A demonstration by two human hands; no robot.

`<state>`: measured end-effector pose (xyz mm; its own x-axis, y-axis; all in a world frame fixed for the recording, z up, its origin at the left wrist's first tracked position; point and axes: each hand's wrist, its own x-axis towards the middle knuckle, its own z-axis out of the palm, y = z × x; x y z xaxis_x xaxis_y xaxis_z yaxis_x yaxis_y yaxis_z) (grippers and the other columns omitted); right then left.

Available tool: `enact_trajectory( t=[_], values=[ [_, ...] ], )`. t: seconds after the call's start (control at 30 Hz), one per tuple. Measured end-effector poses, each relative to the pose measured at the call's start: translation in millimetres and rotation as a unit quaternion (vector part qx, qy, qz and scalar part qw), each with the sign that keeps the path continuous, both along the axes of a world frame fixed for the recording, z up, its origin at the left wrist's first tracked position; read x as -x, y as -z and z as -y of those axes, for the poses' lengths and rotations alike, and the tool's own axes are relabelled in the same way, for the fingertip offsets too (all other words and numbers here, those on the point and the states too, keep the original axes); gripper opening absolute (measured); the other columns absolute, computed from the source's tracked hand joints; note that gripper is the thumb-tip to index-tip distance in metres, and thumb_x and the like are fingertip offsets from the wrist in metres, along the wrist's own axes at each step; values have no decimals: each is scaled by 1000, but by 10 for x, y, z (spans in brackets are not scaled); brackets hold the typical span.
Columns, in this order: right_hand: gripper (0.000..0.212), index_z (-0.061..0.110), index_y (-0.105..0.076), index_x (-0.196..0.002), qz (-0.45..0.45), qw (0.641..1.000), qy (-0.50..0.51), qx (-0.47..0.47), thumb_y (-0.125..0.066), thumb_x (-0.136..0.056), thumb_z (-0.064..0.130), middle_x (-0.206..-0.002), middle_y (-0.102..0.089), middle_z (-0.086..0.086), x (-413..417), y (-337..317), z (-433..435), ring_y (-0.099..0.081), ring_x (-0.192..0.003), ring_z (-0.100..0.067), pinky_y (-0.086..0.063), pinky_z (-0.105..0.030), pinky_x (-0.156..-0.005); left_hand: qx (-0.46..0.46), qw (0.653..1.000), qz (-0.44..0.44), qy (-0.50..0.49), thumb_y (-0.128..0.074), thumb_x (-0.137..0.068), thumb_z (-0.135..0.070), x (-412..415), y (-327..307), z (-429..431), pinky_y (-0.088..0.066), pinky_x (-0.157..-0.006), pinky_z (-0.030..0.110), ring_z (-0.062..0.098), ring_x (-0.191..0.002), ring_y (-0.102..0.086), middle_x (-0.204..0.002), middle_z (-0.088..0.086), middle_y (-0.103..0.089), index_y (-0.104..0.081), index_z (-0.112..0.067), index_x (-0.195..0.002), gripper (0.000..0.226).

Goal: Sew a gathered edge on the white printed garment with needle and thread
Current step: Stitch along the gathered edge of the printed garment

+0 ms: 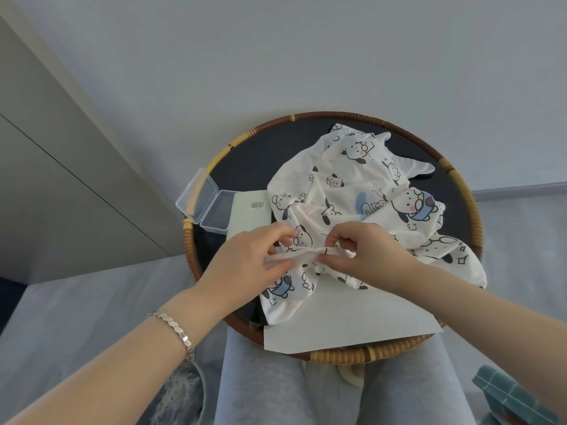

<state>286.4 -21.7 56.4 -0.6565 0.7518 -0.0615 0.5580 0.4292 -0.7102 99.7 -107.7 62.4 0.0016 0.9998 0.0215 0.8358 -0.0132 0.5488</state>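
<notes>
The white garment [346, 191] printed with cartoon dogs lies crumpled on a round table [254, 161] with a woven rim. Its near edge [303, 251] is folded into a narrow ridge and stretched between my hands. My left hand [245, 259] pinches the left end of that ridge. My right hand [356, 253] pinches the right end with thumb and lower fingers, and holds a thin needle [325, 235] between fingertips, its point aimed left just above the fold. No thread is visible.
An open clear plastic box [204, 204] sits on the table's left rim beside a pale card with a barcode [248, 216]. A white paper sheet [352, 320] lies under the garment at the near edge. My grey-trousered legs are below; a teal item [515, 397] lies at lower right.
</notes>
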Motion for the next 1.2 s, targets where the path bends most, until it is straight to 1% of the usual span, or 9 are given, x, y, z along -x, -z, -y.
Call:
enact_trajectory(
  t=[0.13,0.2,0.33,0.4,0.67,0.77,0.9,1.03,1.2],
  values=[
    [24,30,-52,-65,-16,1000,12,17,-72,-78,26,-55,-34,10,-11,6,-8,-43,-52,4,-34,-10,-51,-87,995,-30,35,-53,-83,-42,-12,-34,8,-50,-67,29,11,-75,-61,-85,-10,-68,-64,-21,-87,24],
    [22,28,-53,-66,-19,999,19,18,-72,-77,26,-52,-32,10,-13,6,-13,-41,-49,3,-33,-10,-49,-110,992,-31,49,-49,-82,-40,-11,-8,4,-51,-67,30,12,-71,-63,-80,-7,-70,-65,-19,-80,26],
    [22,27,-53,-66,-18,1000,17,16,-72,-77,26,-54,-33,10,-5,0,-15,-41,-50,3,-34,-10,-50,-102,993,-37,47,-49,-81,-41,-37,-2,18,-35,-72,12,8,-73,-56,-80,-11,-69,-65,-20,-82,26],
    [21,26,-54,-67,-19,1000,16,17,-72,-78,26,-53,-33,10,-9,-3,-10,-42,-50,4,-34,-9,-49,-101,993,-31,45,-50,-81,-42,-50,-2,16,-33,-72,9,7,-75,-55,-80,-12,-69,-65,-21,-81,26],
    [18,23,-56,-70,-13,1000,15,5,-72,-78,27,-54,-33,9,-19,2,-7,-41,-50,3,-34,-10,-51,-105,993,28,35,-61,-78,-36,-63,28,13,-38,-79,11,4,-78,-58,-75,-10,-68,-68,-18,-73,20],
    [18,25,-56,-69,-11,1000,19,8,-72,-78,28,-54,-33,9,-18,12,-14,-40,-47,2,-33,-10,-46,-99,993,68,22,-71,-76,-20,-59,30,10,-46,-73,15,4,-76,-60,-74,-7,-68,-68,-16,-71,7],
    [23,29,-52,-65,-16,999,20,18,-72,-78,28,-54,-32,10,-20,13,-8,-41,-47,2,-33,-10,-41,-74,989,121,-37,-75,-74,-9,-67,17,22,-47,-72,12,4,-77,-61,-74,-7,-67,-69,-16,-69,10],
    [25,29,-51,-63,-11,999,23,20,-72,-77,29,-55,-32,9,-24,26,-14,-39,-45,1,-33,-10,-37,-37,980,170,-96,-74,-75,-12,-97,-6,5,-45,-68,6,0,-75,-59,-74,-10,-65,-65,-25,-74,16],
    [27,30,-50,-61,-1,1000,22,23,-72,-76,30,-56,-32,9,-36,26,-11,-39,-45,-1,-34,-11,-36,3,981,182,-67,-69,-80,-15,-109,12,-41,-49,-76,14,1,-78,-58,-80,-11,-63,-66,-39,-83,24]
  ],
)
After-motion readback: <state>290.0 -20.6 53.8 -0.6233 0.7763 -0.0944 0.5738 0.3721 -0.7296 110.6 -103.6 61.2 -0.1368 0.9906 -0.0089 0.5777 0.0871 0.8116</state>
